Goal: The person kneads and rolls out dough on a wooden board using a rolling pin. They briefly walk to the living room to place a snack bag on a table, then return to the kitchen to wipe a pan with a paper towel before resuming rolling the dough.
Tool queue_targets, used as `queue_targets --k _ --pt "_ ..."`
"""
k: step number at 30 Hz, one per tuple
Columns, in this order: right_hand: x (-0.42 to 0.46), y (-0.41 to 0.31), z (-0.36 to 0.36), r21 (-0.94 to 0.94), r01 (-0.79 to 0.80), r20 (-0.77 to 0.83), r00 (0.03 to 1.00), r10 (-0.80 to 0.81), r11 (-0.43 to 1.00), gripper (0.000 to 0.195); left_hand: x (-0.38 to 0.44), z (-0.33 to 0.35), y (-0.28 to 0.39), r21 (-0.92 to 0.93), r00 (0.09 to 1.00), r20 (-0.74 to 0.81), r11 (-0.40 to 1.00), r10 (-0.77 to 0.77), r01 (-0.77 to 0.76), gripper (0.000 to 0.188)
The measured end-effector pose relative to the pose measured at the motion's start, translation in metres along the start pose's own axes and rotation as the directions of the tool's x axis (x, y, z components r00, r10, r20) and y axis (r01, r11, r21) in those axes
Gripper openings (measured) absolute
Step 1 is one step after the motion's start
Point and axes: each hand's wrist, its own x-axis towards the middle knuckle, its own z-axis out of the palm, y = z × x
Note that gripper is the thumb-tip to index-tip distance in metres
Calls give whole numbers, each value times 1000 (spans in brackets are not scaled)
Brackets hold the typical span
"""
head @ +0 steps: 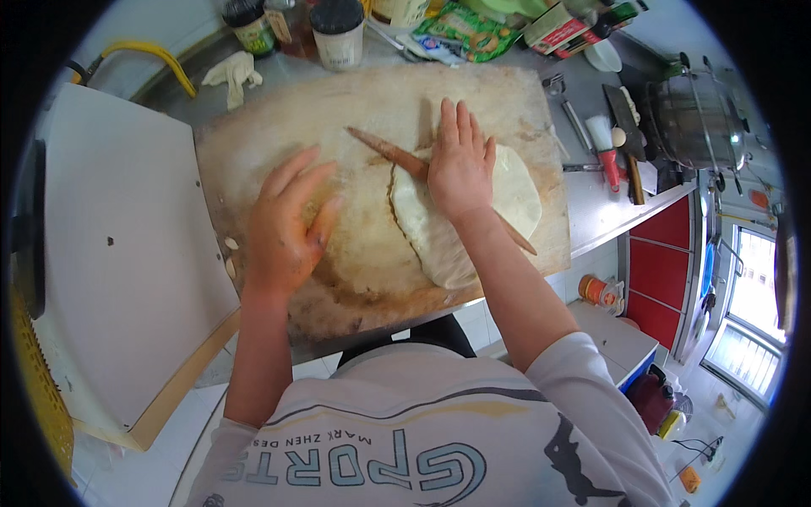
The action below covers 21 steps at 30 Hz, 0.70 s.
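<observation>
A flattened sheet of pale dough [513, 184] lies on the right part of a floured wooden board [355, 253]. A tapered wooden rolling pin [383, 147] crosses the dough diagonally, from upper left to lower right. My right hand [461, 168] rests palm down over the middle of the pin, its fingers extended and pointing away from me. My left hand [288, 218], a little blurred, is over the left half of the board with its fingers apart and nothing in it, well clear of the dough.
Jars [338, 38], a green packet [472, 32] and a crumpled cloth [234, 76] lie behind the board. To the right are a red-handled brush [607, 152], a cleaver [624, 123] and a steel pot [694, 120]. A large white box [133, 253] adjoins the board's left side.
</observation>
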Motion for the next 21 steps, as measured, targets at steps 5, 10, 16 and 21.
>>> queue_targets --k 5,10,16,21 --pt "-29 -4 -2 49 -11 -34 999 12 999 72 -8 -16 -1 56 1000 -7 998 -5 5 37" --pt "-7 13 -4 15 -12 -96 995 13 1000 72 -9 -14 -4 42 999 -6 998 -51 51 37" --pt "17 18 -1 -4 7 -43 999 -7 1000 69 -5 -2 -6 13 999 -50 1000 -7 7 36" --pt "43 26 0 -2 31 -113 993 -31 1000 61 -2 -4 3 42 999 5 999 -33 33 36"
